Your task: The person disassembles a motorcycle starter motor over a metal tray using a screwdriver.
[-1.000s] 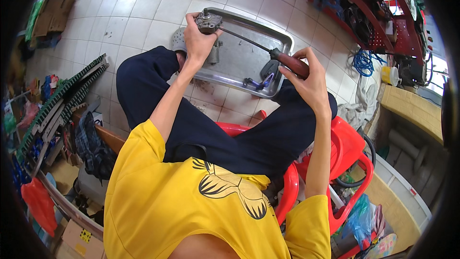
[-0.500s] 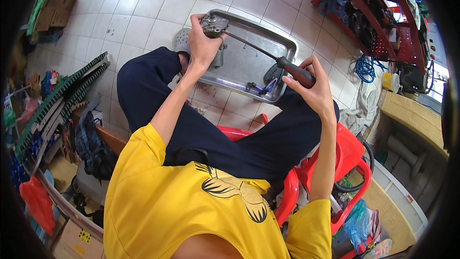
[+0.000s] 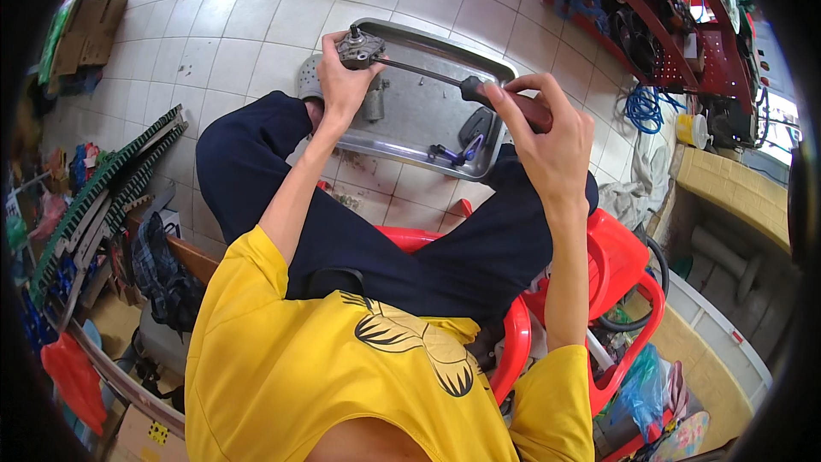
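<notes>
My left hand (image 3: 346, 88) is closed round a grey metal housing (image 3: 360, 49) with a short shaft standing up from its top, held over the left end of a metal tray (image 3: 402, 152). A long screwdriver (image 3: 428, 74) reaches across the tray, its tip against the right side of the housing. Thumb and fingers of my right hand (image 3: 547, 124) are wrapped round its dark red and black handle. In the tray, a grey metal cylinder (image 3: 374, 104) stands below my left hand. A purple-and-black tool (image 3: 460, 152) and a dark flat oval piece (image 3: 475, 127) lie at the tray's right end.
The tray rests on a tiled floor (image 3: 239, 43) between my legs. A red metal rack (image 3: 658, 26) of tools stands far right, with a coiled blue hose (image 3: 647, 109) below it. Cardboard boxes (image 3: 85, 32) are far left. I sit on a red plastic chair (image 3: 620, 261).
My right hand has turned and wrapped more firmly round the screwdriver handle, fingers now over its top. The whole view has shifted slightly, so tray and hands appear further left.
</notes>
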Demonstrator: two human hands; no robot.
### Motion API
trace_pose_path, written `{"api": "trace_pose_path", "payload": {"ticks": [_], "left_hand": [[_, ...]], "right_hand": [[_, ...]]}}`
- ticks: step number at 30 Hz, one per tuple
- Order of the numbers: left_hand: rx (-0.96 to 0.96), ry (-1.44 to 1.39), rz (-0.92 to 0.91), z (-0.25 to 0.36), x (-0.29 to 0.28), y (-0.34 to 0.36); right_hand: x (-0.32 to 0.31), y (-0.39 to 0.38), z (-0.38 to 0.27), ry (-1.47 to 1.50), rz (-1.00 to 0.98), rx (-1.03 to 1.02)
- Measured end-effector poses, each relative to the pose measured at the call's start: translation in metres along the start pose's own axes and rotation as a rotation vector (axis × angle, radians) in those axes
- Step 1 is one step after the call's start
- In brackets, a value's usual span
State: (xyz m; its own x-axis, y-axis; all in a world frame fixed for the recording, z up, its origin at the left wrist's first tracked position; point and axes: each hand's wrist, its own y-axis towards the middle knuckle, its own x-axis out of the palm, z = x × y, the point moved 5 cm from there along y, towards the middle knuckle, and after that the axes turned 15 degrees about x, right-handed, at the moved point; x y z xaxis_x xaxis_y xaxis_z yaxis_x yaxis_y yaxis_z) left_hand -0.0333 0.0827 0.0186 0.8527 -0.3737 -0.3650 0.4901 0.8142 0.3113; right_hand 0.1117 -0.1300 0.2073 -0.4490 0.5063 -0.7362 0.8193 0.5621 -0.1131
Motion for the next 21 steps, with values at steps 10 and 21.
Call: {"api": "trace_pose_path", "payload": {"ticks": [10, 21], "left_hand": [[-0.334, -0.211, -0.057, -0.051, 0.021, -0.014], [-0.430, -0.321, -0.072, -0.061, 0.026, -0.021]], "right_hand": [[0.014, -0.005, -0.008, 0.128, -0.263, -0.082], [0.028, -0.005, -0.027, 0.028, -0.115, -0.181]]}}
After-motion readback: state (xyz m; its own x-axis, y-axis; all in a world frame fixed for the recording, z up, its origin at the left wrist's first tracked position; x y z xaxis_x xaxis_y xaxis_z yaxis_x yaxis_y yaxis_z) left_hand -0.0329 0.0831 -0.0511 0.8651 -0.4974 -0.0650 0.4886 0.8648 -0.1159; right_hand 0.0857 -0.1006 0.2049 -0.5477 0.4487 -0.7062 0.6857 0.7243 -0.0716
